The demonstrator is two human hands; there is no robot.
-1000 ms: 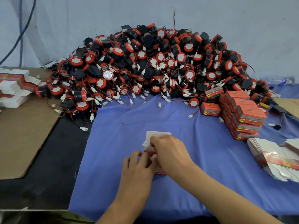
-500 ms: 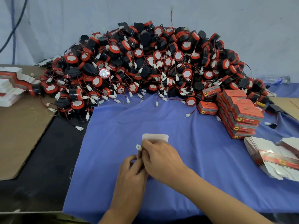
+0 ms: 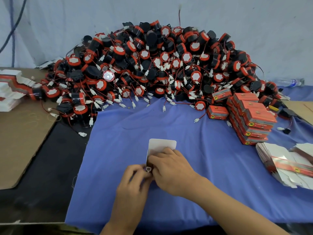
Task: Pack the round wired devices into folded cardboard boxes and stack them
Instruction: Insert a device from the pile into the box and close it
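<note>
Blue cloth (image 3: 203,167) covers most of the counter (image 3: 50,167) in my head view, and the counter's black surface shows to the left of it. A heap of round wired devices (image 3: 160,65), black bodies with red rims and white faces, lies along the far edge against the pale wall. Their thin red wires and white plugs spill onto the cloth.

A brown cardboard sheet (image 3: 22,141) lies flat on the left. On the right, just beside the heap, I see a stack of closed red boxes (image 3: 252,121), leaning in a stepped column. Nearer me on that side is a fanned bundle of flat box blanks (image 3: 288,167).

In the middle of the cloth sits the open box (image 3: 162,144), its white flap standing up on the far side. My right hand (image 3: 171,172) lies over it, fingers curled down on its body and gripping it. My left hand (image 3: 133,185) is just beside, touching the right. Its fingertips pinch a small white connector (image 3: 148,169) at the box's near left corner. The device itself is hidden under the right hand.
</note>
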